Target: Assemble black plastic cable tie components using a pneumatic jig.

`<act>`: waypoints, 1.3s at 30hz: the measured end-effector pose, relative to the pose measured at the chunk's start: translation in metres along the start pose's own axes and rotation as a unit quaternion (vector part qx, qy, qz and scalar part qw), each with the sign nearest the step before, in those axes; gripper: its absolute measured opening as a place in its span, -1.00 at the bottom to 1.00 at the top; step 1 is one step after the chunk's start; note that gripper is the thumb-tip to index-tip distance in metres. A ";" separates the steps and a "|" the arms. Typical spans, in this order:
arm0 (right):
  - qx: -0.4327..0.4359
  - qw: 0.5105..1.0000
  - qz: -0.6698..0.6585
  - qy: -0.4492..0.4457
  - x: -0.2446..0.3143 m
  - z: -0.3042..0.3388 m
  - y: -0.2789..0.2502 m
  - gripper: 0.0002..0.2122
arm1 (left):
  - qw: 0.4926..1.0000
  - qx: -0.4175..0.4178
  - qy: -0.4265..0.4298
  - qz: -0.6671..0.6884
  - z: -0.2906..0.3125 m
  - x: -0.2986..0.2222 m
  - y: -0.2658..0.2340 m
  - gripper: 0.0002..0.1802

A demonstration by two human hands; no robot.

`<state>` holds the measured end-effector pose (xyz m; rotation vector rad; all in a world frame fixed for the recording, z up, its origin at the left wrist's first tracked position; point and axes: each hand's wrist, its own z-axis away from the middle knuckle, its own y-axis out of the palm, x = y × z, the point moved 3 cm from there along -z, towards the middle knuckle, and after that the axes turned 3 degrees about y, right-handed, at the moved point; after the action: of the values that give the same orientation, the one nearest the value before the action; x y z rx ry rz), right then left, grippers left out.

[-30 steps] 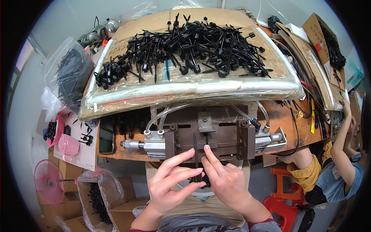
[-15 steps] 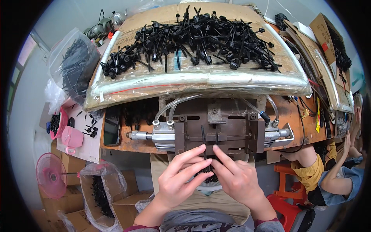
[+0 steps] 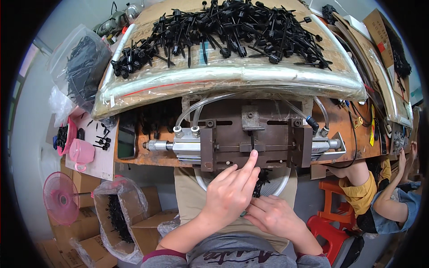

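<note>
My left hand [image 3: 230,192] reaches over the front of a brown metal clamping fixture [image 3: 232,114]. Its index finger is stretched out, with the tip against a thin black rod-like part [image 3: 252,142] set in the small middle block. No grip shows in that hand. Lower down, my right hand [image 3: 275,216] has its fingers curled together at the near side of a white round basket [image 3: 285,182] on my lap. Whatever those fingers hold is hidden; a small bit of green shows beside them. Black plastic parts [image 3: 262,179] lie in the basket, partly covered by my hands.
Silver air cylinders [image 3: 187,148] with clear hoses flank the fixture. Behind it, a plastic-wrapped cardboard tray [image 3: 147,82] bears a heap of black stemmed parts [image 3: 237,33]. A pink cup [image 3: 82,151] and pink fan [image 3: 61,198] stand left. Another person's arm [image 3: 389,201] is at right.
My left hand has moved from holding a black rod upright to touching the part in the fixture. My right hand has drawn back toward me, down to the basket. The view has shifted slightly.
</note>
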<state>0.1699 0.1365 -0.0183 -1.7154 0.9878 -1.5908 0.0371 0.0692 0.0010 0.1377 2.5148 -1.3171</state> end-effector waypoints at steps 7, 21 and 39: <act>-0.005 1.000 0.005 0.007 0.003 0.000 -0.006 -0.75 | 1.000 0.013 -0.003 0.012 -0.006 0.005 -0.002 -0.73; -0.164 0.976 -0.138 -0.030 0.015 -0.006 -0.034 -0.81 | 0.999 0.034 -0.021 0.008 -0.012 0.001 -0.005 -0.74; 0.138 0.330 -0.876 -0.325 0.116 -0.069 -0.038 -0.76 | 0.985 0.094 -0.025 0.143 0.007 -0.007 -0.022 -0.74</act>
<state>0.1073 0.0644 0.0843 -2.5334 -2.2769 -1.0936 0.0402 0.0514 0.0172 0.4812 2.2230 -1.4123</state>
